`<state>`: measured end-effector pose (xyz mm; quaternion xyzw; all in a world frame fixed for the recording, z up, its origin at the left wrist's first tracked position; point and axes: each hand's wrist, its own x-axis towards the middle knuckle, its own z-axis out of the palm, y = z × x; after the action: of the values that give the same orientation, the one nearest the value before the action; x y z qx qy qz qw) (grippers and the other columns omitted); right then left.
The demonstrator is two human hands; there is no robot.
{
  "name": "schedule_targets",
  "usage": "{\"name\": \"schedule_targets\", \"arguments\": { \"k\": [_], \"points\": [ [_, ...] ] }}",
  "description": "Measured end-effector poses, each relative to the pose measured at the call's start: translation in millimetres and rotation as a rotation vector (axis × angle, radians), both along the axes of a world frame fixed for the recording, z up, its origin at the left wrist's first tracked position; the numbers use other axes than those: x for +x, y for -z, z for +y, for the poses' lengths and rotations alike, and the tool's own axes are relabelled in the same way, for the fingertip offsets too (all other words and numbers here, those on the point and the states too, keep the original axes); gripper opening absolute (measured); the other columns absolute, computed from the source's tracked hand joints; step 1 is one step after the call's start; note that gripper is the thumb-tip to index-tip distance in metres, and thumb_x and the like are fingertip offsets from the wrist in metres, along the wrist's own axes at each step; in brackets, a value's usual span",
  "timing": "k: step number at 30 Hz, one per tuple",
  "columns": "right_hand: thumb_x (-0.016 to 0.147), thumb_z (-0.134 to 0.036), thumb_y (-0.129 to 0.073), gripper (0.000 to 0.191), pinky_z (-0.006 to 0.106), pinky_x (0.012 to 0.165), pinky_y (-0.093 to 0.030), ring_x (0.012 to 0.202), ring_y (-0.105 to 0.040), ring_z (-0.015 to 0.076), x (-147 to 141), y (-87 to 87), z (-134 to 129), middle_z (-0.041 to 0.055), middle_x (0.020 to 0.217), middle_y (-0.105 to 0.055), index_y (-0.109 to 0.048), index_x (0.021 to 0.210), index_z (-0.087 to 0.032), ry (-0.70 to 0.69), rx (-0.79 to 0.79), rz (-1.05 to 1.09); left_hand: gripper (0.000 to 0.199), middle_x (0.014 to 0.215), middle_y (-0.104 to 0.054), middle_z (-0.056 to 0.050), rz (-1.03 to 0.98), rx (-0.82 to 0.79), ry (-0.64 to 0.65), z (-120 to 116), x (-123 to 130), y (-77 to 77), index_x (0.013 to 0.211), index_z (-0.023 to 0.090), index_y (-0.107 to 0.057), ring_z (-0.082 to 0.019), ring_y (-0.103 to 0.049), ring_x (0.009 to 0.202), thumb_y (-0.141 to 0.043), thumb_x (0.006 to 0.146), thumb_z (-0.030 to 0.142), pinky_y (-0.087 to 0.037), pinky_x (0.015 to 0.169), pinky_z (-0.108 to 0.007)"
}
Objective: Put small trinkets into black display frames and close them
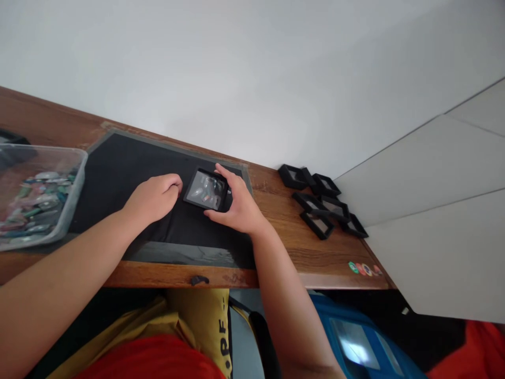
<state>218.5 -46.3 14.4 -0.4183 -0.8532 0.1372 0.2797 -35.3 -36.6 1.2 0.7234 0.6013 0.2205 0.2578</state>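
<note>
My right hand (236,202) grips a small black box (205,189) by its right side, thumb and fingers on opposite edges. Through the box's clear window, several shiny stone-like pieces show inside. It is over a black mat (122,173) taped to the wooden table. Just left of the box, my left hand (155,196) is closed, fingers curled inward; whatever may be in them is hidden. A clear plastic tub (81,184) at the far left holds many small, coloured, polished-looking stones (43,200).
Several black frame-like boxes (317,223) lie in a cluster on the table (276,210) at right, near the wall. Round stickers (366,269) mark the table's right front corner. A blue container (366,337) stands below the table edge. Another person's red sleeve (477,352) appears lower right.
</note>
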Motion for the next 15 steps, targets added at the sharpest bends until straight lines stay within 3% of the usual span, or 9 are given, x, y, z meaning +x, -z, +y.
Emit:
{"name": "schedule_targets", "arguments": {
  "k": [4,7,11,15],
  "points": [
    [0.075,-0.046,-0.089,0.109,0.066,0.130,-0.037,0.155,-0.049,0.0398,-2,-1.4,-2,0.0170,0.171,-0.050,-0.040,0.171,-0.026,0.012,-0.068,0.031,0.025,0.103,-0.078,-0.006,0.021,-0.010,-0.020,0,0,-0.2,0.091,0.028,-0.067,-0.032,-0.070,0.098,-0.042,0.092,0.028,-0.044,0.078,-0.040],
    [0.075,-0.049,-0.090,0.109,0.064,0.123,-0.044,0.150,-0.055,0.0386,-5,-3.7,-5,0.0192,0.164,-0.057,-0.041,0.169,-0.024,0.007,-0.195,0.099,0.028,0.107,-0.080,-0.007,0.026,-0.011,-0.019,0,0,-1.0,0.100,0.028,-0.071,-0.034,-0.072,0.100,-0.044,0.094,0.030,-0.046,0.078,-0.041],
    [0.078,-0.053,-0.089,0.102,0.054,0.108,-0.056,0.126,-0.068,0.0304,-10,-6.0,-6,0.0166,0.148,-0.069,-0.044,0.165,-0.024,0.083,-0.446,0.234,0.028,0.105,-0.081,-0.008,0.042,-0.007,-0.018,0,-1,-1.9,0.103,0.028,-0.074,-0.033,-0.073,0.096,-0.047,0.096,0.031,-0.047,0.077,-0.041],
    [0.082,-0.052,-0.088,0.089,0.045,0.097,-0.059,0.100,-0.068,0.0206,-12,-8.4,-5,0.0149,0.141,-0.071,-0.053,0.158,-0.022,0.174,-0.594,0.296,0.027,0.098,-0.080,-0.007,0.055,-0.002,-0.018,-1,-1,-1.8,0.101,0.028,-0.075,-0.033,-0.073,0.090,-0.049,0.096,0.033,-0.048,0.075,-0.040]
  ]
}}
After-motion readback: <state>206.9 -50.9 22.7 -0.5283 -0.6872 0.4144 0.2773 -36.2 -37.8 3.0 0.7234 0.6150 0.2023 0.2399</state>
